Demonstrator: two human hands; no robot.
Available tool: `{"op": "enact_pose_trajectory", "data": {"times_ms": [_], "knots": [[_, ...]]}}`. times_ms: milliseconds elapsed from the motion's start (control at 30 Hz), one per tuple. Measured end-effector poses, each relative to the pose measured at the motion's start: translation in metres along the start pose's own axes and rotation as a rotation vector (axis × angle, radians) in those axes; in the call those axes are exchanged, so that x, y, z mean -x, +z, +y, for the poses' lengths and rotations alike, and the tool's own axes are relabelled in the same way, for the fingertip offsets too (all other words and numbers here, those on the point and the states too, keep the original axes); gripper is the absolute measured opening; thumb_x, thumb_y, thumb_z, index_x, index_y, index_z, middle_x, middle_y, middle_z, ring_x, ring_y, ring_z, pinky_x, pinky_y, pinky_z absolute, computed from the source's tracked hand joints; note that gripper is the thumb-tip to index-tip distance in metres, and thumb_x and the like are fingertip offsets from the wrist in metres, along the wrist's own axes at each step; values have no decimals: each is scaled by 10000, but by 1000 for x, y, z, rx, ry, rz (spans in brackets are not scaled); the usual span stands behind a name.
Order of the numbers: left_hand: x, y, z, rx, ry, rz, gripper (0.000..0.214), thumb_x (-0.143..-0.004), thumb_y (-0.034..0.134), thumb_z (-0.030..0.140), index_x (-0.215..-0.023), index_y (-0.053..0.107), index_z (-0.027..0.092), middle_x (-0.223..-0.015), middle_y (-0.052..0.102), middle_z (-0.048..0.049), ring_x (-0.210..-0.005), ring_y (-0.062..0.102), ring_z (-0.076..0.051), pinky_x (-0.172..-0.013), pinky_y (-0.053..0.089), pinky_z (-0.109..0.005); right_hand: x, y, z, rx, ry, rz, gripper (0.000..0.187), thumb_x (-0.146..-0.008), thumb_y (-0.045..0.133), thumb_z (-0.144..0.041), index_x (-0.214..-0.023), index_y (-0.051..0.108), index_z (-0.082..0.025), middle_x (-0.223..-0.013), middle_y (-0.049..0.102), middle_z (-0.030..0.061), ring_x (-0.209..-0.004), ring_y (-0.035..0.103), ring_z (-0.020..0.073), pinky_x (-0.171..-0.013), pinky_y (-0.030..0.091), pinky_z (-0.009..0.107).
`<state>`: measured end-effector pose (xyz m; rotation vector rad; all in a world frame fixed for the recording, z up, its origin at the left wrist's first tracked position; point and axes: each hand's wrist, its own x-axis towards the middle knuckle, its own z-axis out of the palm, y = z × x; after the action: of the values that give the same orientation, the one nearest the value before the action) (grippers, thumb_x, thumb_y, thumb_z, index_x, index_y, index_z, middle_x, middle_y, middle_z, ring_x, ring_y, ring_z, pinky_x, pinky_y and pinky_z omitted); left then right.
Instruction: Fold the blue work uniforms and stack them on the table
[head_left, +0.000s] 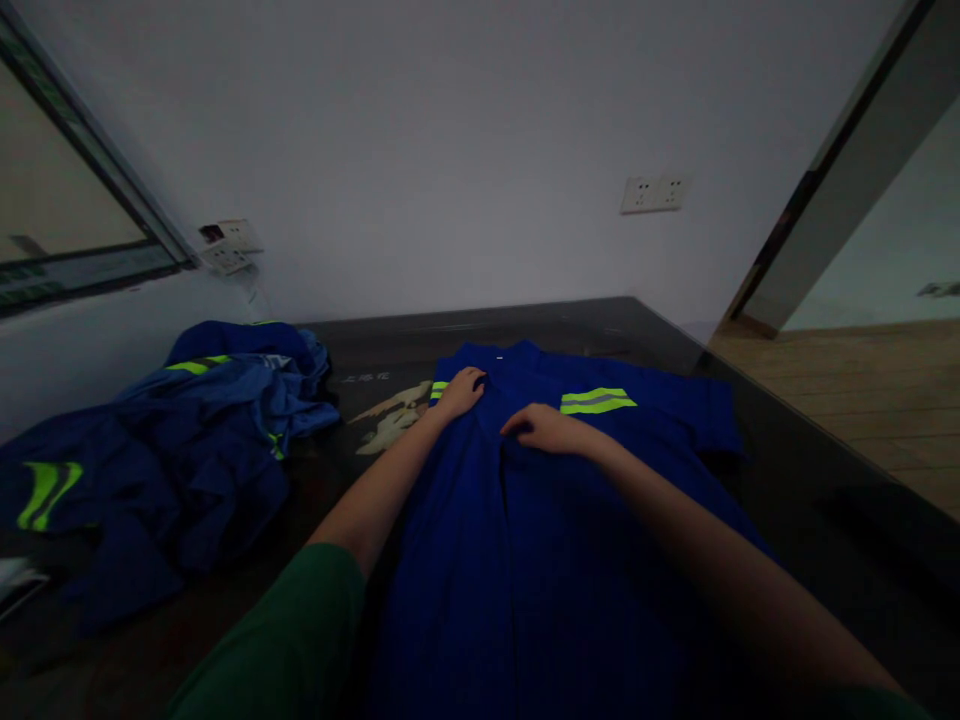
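Observation:
A blue work shirt (pixel 525 540) with yellow-green reflective stripes (pixel 597 401) lies spread flat on a dark table (pixel 795 470), collar towards the wall. My left hand (pixel 459 390) rests on the shirt's upper left chest near the collar, fingers curled against the cloth. My right hand (pixel 546 428) lies on the front placket just below the collar, its fingers bent and pressed on the fabric. Whether either hand pinches the cloth is hard to tell in the dim light.
A heap of crumpled blue garments (pixel 187 440) with reflective stripes lies on the table's left side. Wall sockets (pixel 652 193) sit on the back wall, another socket (pixel 229 247) by a window at left. Wooden floor (pixel 855 380) lies beyond the table's right edge.

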<state>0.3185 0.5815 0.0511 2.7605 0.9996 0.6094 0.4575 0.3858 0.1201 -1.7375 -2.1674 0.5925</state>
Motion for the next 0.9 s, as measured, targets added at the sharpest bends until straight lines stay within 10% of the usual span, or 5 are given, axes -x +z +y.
{"op": "enact_pose_trajectory", "data": {"times_ms": [233,433,700,900], "knots": [[-6,1,-13,-41,-196,116,370,-885,464,174,-1224,609,149,-1316,572,-136,-1262,489,-254,-1100,352,-446,-38,-39,84,260,548,345,376,-867,593,-416,-1102,673,-133,-1154,658,180,-1086,602,307,-850,466,379],[-3,6,-16,-87,-322,15,433,-950,382,343,-1358,511,278,-1474,438,-70,-1409,298,-305,-1129,176,-618,-48,-25,123,68,552,413,242,-756,724,-374,-844,655,-159,-898,687,84,-835,640,205,-690,460,279],[-2,0,-15,-166,-387,-119,511,-963,287,375,-1468,346,326,-1552,301,-54,-1440,216,-313,-1141,189,-563,-50,-43,125,-322,515,476,233,-714,744,-189,-704,512,-173,-572,529,-44,-488,517,91,-501,438,216],[-1,-8,-31,-165,-491,-130,543,-936,329,329,-1466,365,214,-1555,277,-121,-1423,253,-321,-1133,203,-556,-45,-24,117,-114,560,505,197,-683,732,-96,-847,647,-164,-853,652,43,-813,634,170,-733,499,281]]}}
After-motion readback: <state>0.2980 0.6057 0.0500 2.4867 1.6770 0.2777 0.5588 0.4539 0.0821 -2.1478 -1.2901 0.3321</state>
